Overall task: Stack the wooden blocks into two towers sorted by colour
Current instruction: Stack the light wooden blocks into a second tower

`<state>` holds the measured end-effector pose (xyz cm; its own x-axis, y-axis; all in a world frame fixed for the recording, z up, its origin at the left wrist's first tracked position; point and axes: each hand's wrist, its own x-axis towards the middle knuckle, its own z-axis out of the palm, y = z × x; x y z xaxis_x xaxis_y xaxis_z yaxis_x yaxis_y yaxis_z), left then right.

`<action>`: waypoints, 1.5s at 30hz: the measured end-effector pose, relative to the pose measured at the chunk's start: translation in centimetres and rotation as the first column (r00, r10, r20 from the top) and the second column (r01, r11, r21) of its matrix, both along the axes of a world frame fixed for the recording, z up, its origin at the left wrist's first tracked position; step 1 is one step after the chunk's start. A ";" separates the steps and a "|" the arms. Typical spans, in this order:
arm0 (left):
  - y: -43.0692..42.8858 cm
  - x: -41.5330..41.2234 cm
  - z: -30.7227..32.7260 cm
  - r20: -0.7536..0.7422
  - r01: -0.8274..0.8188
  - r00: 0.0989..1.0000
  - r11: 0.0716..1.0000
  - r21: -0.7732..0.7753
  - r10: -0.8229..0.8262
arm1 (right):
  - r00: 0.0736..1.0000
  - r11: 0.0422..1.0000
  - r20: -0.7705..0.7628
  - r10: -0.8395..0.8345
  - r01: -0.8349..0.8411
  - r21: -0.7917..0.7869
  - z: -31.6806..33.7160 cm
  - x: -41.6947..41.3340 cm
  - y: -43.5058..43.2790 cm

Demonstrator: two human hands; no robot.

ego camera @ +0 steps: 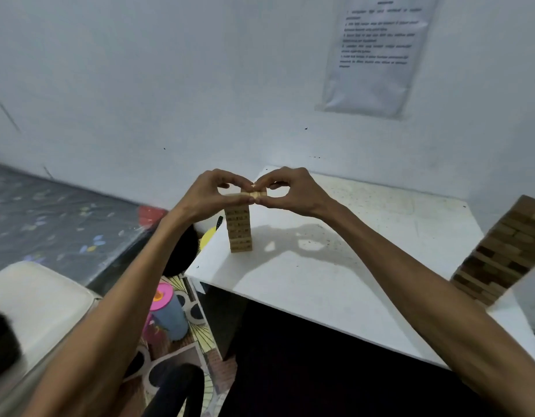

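Note:
A tower of light wooden blocks [239, 230] stands near the left edge of the white table [380, 236]. My left hand [212, 194] and my right hand [293, 191] meet at its top. Thumbs and forefingers of both hands pinch the top light blocks [255, 194] from the left and the right. A second, taller tower of dark brown blocks [504, 254] rises at the table's right edge, partly cut off by the frame.
A white wall with a printed paper sheet [377, 52] stands behind the table. Left of the table lie a patterned mattress [55, 218], a pink-lidded blue container [170, 314], a yellow disc [207, 236] and a white cushion [34, 299].

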<state>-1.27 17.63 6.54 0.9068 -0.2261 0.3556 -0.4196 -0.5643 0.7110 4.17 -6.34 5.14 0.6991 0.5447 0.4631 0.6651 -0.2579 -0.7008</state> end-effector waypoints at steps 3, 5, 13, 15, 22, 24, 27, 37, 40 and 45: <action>1.1 0.3 -0.1 0.002 -0.034 0.999 0.999 0.002 0.034 | 1.000 1.000 -0.003 0.015 -0.015 -0.008 0.1 0.7 1.3; 1.7 0.4 -0.2 0.003 -0.056 0.998 0.998 0.011 0.056 | 1.000 1.000 -0.004 0.025 -0.025 -0.016 0.0 1.2 1.9; 3.6 0.8 -1.4 -0.003 -0.094 0.996 0.995 0.022 0.094 | 0.999 0.996 0.000 0.043 -0.043 -0.073 -0.8 1.9 3.8; 3.9 0.9 -1.6 -0.008 -0.103 0.995 0.994 0.021 0.103 | 0.999 0.995 0.002 0.048 -0.048 -0.088 -0.9 2.0 4.0; 4.1 1.3 -2.3 -0.025 -0.103 0.994 0.994 0.025 0.104 | 1.000 0.991 -0.015 0.026 -0.028 -0.132 -1.6 2.7 4.3; 4.1 1.4 -2.5 -0.033 -0.101 0.994 0.995 0.025 0.102 | 0.999 0.990 -0.023 0.023 -0.026 -0.141 -1.6 2.8 4.3; 4.2 1.5 -2.7 -0.036 -0.105 0.994 0.994 0.023 0.106 | 0.999 0.989 -0.025 0.027 -0.030 -0.142 -1.7 2.8 4.3; 4.5 1.6 -2.9 -0.046 -0.118 0.992 0.993 0.019 0.119 | 0.999 0.989 -0.037 0.031 -0.036 -0.141 -1.9 2.7 4.6; 4.5 1.6 -3.0 -0.046 -0.113 0.992 0.993 0.015 0.114 | 0.999 0.989 -0.039 0.026 -0.031 -0.144 -1.9 2.8 4.6; 4.2 1.7 -3.1 -0.038 -0.115 0.993 0.993 0.017 0.115 | 0.998 0.990 -0.051 0.026 -0.033 -0.134 -1.9 2.7 4.4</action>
<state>0.44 21.87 3.47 0.9401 -0.1243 0.3174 -0.3237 -0.6174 0.7169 6.84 -1.92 3.20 0.7016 0.6206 0.3502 0.6399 -0.3325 -0.6928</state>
